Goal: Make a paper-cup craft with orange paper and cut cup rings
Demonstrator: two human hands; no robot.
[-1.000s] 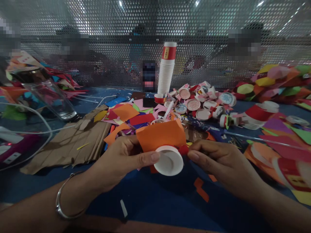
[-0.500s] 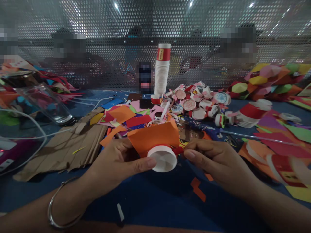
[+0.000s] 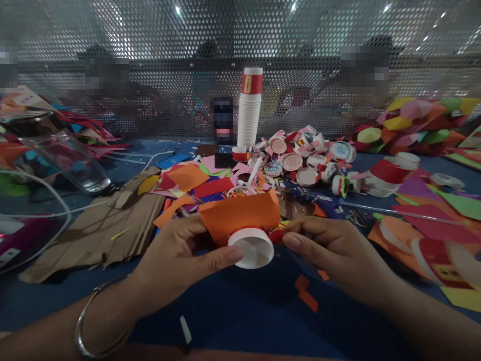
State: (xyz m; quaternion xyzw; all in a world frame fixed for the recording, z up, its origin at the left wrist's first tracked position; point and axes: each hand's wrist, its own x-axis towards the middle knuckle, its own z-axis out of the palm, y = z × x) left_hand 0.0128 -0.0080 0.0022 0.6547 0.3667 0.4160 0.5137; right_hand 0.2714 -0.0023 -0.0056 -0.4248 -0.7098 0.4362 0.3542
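Note:
A paper cup (image 3: 252, 246) lies on its side with its white bottom facing me, and a sheet of orange paper (image 3: 240, 213) is wrapped around it. My left hand (image 3: 180, 255) grips the cup and paper from the left, thumb along the cup's bottom rim. From the right, my right hand (image 3: 330, 250) pinches the red edge of the cup where the orange paper ends. Both hands hover just above the blue table (image 3: 240, 311).
A tall stack of white and red cups (image 3: 250, 108) stands at the back centre. Cut cup bottoms (image 3: 308, 158) lie in a heap to its right. Coloured paper scraps (image 3: 195, 180), brown cardboard (image 3: 108, 220), a clear glass jar (image 3: 71, 155) and folded paper pieces (image 3: 424, 125) surround the hands.
The cup with its orange wrap has tilted and risen slightly, and both hands shifted a little with it. Their grip is unchanged.

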